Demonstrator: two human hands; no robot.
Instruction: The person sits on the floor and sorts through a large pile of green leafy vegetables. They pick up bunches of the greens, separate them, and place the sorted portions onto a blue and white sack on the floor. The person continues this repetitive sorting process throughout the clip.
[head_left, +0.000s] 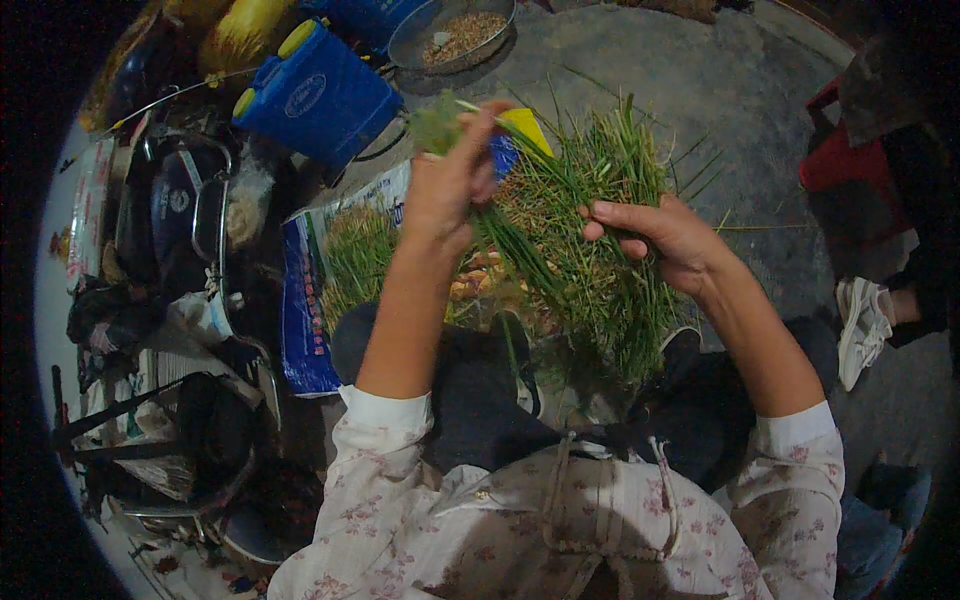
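My left hand (457, 184) is raised at the centre, its fingers closed around a bunch of long green stalks (517, 244). The bunch's blurred top shows above the fingers, and its leaves hang down towards the right. Beside a large heap of green grass-like stalks (630, 300), my right hand (652, 240) has its thumb and fingers bent close together; whether a thin stalk lies between them cannot be told. Under and left of the heap lies a printed plastic sack (304, 300), with more green stalks (360, 255) on it.
A blue tank with yellow caps (322, 94) and a round pan (450, 64) stand on the concrete floor ahead. Metal-framed chairs (225, 217) and bags crowd the left. At the right are another person's shoe (862, 330) and a red stool-like object (855, 172).
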